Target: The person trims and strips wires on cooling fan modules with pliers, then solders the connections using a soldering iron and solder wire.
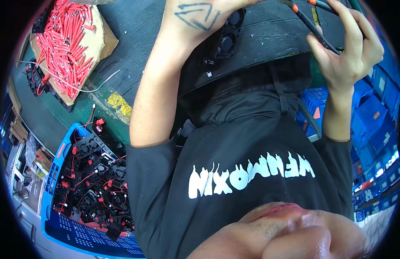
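We're prob. trimming, R hand (349,56) holding spread pliers (311,27) by front edge of bench (271,39), L hand (202,15) grip unclear, next needing a squeeze.

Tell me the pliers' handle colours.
The handles are black with orange parts, best seen in the head view.

The person's black short-sleeved shirt (230,146) bears white lettering (240,179) mid-frame; dark triangular lines (204,26) mark the left hand (200,15) above.
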The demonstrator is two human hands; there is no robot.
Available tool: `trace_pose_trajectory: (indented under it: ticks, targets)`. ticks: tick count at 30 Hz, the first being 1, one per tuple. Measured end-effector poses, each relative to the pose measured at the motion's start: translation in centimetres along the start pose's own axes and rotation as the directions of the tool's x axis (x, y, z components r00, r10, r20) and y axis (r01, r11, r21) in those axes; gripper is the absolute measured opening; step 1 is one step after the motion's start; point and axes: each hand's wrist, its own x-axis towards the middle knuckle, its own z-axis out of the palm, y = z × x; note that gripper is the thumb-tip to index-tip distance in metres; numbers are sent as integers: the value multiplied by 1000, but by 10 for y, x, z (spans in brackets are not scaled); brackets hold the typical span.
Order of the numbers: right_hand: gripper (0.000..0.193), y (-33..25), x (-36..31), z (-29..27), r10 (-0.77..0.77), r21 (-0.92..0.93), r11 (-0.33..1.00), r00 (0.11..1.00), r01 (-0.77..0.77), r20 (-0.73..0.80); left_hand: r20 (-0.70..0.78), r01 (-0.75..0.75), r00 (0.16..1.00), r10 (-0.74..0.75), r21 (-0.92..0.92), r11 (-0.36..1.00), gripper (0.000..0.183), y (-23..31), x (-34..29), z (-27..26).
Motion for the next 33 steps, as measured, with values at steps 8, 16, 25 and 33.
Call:
trace_pose_trajectory:
  ticks: [8, 16, 25, 33]
  targets:
    - [65, -11, -17, 24, 196, 92, 978, 978, -189, -76, 74, 16, 997, -14, -28, 999, 19, 3, 4, -7]
    - [66, -14, -12, 27, 202, 30, 979, 979, -202, 7, 78, 38, 997, -26, -160, 986, 17, -5, 3, -11]
    - [63, -19, -31, 48, 298, 145, 947, 953, -287, -55, 105, 115, 991, -86, -309, 944, 15, -7, 2, -14]
    - [60, -26, -34, 46, 288, 109, 953, 956, -281, -48, 83, 37, 996, -23, -166, 986, 14, -15, 2, -12]
